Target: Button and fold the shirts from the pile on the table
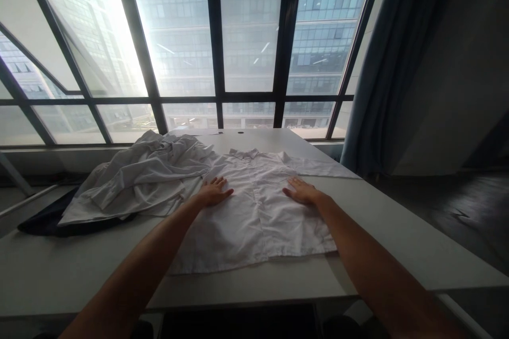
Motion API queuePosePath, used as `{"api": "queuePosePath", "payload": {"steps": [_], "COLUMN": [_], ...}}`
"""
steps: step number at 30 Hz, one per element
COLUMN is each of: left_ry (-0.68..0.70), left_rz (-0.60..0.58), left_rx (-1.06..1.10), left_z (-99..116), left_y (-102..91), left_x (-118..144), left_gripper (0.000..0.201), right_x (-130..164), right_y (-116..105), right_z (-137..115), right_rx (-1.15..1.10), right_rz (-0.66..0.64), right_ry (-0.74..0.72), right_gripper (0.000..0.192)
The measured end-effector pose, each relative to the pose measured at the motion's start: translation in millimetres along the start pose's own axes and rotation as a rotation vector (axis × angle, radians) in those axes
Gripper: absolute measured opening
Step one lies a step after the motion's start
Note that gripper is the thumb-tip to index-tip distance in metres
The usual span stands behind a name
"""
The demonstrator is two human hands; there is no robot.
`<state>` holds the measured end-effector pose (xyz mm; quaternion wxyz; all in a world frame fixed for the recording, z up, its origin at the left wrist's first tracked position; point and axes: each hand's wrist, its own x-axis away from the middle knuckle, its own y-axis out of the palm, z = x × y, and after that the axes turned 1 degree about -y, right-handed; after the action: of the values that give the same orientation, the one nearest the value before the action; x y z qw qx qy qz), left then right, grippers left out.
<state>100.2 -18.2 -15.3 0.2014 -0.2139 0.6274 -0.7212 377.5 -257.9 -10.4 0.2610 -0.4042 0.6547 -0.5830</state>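
Observation:
A white button-up shirt [242, 222] lies spread on the white table, collar toward the window and hem toward me. Its right-hand sleeve stretches out across the tabletop; the left-hand sleeve is hard to make out beside the pile. My left hand [214, 192] rests flat on the left side of the shirt, fingers spread. On the right side, my right hand [301, 190] also lies flat with the thumb apart from the fingers. Neither hand grips the cloth. Some wrinkles run along the button placket between them.
A heap of crumpled white shirts [143, 175] sits left of the spread shirt, with a dark cloth [43, 220] under it. The white table [397, 243] reaches toward large framed windows [250, 37]. A blue-grey curtain [369, 100] hangs at the right.

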Motion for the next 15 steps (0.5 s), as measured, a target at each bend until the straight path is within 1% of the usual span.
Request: {"api": "queuePosePath", "payload": {"steps": [1, 3, 5, 6, 7, 10, 12, 15], "left_ry": [0.006, -0.002, -0.047, -0.078, -0.113, -0.192, -0.217, -0.225], "left_rz": [0.026, 0.134, 0.238, 0.257, 0.251, 0.184, 0.146, 0.099], "left_rx": [-0.006, -0.015, -0.024, -0.031, -0.040, -0.066, -0.072, -0.065], "left_z": [-2, -8, -19, -27, -36, -64, -81, -101], "left_y": [-3.3, -11.0, -18.9, -22.4, -25.5, -32.1, -35.0, -37.8], "left_x": [-3, -13, -25, -31, -37, -53, -59, -62], "left_gripper": [0.074, 0.068, 0.064, 0.063, 0.062, 0.060, 0.056, 0.055], "right_x": [-1, -6, -15, -21, -27, -48, -60, -74], "right_y": [0, 0, -2, -3, -5, -8, -7, -4], "right_z": [3, 10, 17, 22, 28, 50, 69, 97], "right_rx": [-0.022, -0.065, -0.101, -0.115, -0.127, -0.153, -0.154, -0.155], "right_rz": [-0.007, 0.020, 0.084, 0.123, 0.160, 0.241, 0.266, 0.289], "right_ry": [-0.004, -0.011, 0.002, 0.013, 0.025, 0.063, 0.098, 0.161], "right_gripper": [0.085, 0.086, 0.087, 0.087, 0.087, 0.088, 0.087, 0.080]}}
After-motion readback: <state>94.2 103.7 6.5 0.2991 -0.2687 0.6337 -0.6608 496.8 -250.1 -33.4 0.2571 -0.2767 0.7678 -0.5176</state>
